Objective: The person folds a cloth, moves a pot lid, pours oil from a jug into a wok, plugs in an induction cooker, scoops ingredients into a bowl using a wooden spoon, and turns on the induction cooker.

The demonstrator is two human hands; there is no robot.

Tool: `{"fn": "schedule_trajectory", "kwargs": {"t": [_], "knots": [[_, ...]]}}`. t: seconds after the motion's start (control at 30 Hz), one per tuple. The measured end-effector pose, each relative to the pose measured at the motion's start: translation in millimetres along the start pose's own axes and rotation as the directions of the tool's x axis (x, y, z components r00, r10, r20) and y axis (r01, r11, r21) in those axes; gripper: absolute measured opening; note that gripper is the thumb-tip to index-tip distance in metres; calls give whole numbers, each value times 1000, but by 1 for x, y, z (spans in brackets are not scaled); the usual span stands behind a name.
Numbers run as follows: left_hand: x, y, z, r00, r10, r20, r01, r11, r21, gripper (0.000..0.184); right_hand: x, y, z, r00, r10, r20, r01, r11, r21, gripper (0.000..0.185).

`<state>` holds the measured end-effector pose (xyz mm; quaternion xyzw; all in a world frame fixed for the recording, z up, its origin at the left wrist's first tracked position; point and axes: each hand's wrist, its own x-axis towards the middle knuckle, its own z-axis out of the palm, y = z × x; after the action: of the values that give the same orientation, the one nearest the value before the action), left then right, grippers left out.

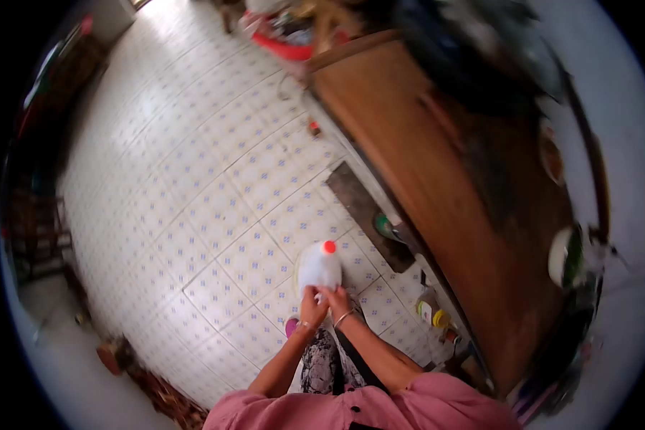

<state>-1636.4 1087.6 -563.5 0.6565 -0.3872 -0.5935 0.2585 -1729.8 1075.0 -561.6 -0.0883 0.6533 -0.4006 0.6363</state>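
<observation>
A whitish plastic jug [318, 268] with a red cap [328, 247] shows just beyond my hands. Whether it stands on the floor or hangs above it, I cannot tell. My left hand [313, 308] and my right hand [339, 302] are close together at the jug's near edge. Their fingers are bent inward and nearly meet, pinched. Anything between the fingertips is too small to make out. Each wrist wears a bracelet.
A brown wooden table [401, 136] runs along the right, with a white bowl [565, 256] on it. Beneath its edge are a dark plank [358, 204] and a yellow-capped bottle [428, 309]. A red basin [283, 44] sits at the back; a wooden chair [39, 226] stands left.
</observation>
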Motion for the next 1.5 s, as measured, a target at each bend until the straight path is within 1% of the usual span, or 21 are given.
{"fn": "schedule_trajectory", "kwargs": {"t": [0.03,0.07,0.13,0.17,0.23,0.27,0.43,0.5,0.53,0.57,0.63,0.7,0.77,0.8,0.93,1.0,1.03,1.1,1.3,1.4,1.5], "knots": [[-23,-3,-4,999,38,-19,-38,999,-22,37,-29,-2,-4,996,27,85,-28,1000,2,30],[-43,-2,-11,997,72,30,-72,997,-8,37,-59,-4,-1,999,-11,49,9,999,37,30],[-99,40,-35,991,96,92,-96,995,3,37,-125,-10,6,981,-190,48,194,977,-85,28],[-129,61,-49,978,114,175,-123,992,43,37,-161,-10,8,976,-214,-27,213,977,-30,28],[-179,106,-50,975,134,176,-136,991,-1,35,-209,-29,-3,979,-196,56,202,970,-138,29],[-206,126,-54,948,246,200,-255,967,19,35,-238,-34,1,946,-323,4,322,942,-94,29],[-333,201,-51,813,410,413,-504,851,148,39,-382,-74,-31,888,-449,-103,456,888,56,28],[-320,216,-46,791,419,447,-462,887,-14,40,-392,-112,-33,883,-463,-82,457,886,-82,22],[-405,222,-28,693,517,502,-571,819,-55,42,-488,-111,-70,834,-541,-110,539,841,-55,21],[-406,251,-23,698,510,503,-562,825,-57,42,-484,-129,-71,839,-533,-112,530,846,-59,21],[-443,274,-1,579,586,566,-643,755,-124,43,-513,-135,-96,722,-656,-217,683,726,79,22],[-442,281,3,582,570,580,-608,779,-156,45,-526,-152,-99,732,-643,-226,676,727,119,19],[-458,308,13,533,587,609,-619,761,-192,46,-540,-166,-112,580,-766,-278,750,635,-186,18],[-476,319,38,479,586,654,-610,757,-232,47,-561,-177,-138,575,-752,-322,793,609,-9,18],[-525,348,122,374,593,713,-612,735,-290,46,-588,-198,-229,477,-791,-383,836,542,-79,20],[-528,356,134,362,611,704,-618,723,-309,45,-601,-208,-240,495,-791,-359,819,563,-111,19],[-541,347,176,349,619,703,-637,707,-306,45,-603,-205,-283,487,-789,-376,826,556,-96,19],[-550,355,188,332,629,703,-630,702,-331,45,-611,-213,-292,414,-817,-402,828,521,-206,20],[-555,362,275,306,606,734,-668,686,-288,51,-592,-224,-374,523,-762,-382,848,511,141,22],[-543,370,306,290,623,726,-704,653,-280,56,-581,-243,-395,489,-766,-418,872,445,203,21],[-529,374,333,282,638,717,-733,625,-268,56,-575,-262,-411,548,-734,-402,832,425,357,23]]}}
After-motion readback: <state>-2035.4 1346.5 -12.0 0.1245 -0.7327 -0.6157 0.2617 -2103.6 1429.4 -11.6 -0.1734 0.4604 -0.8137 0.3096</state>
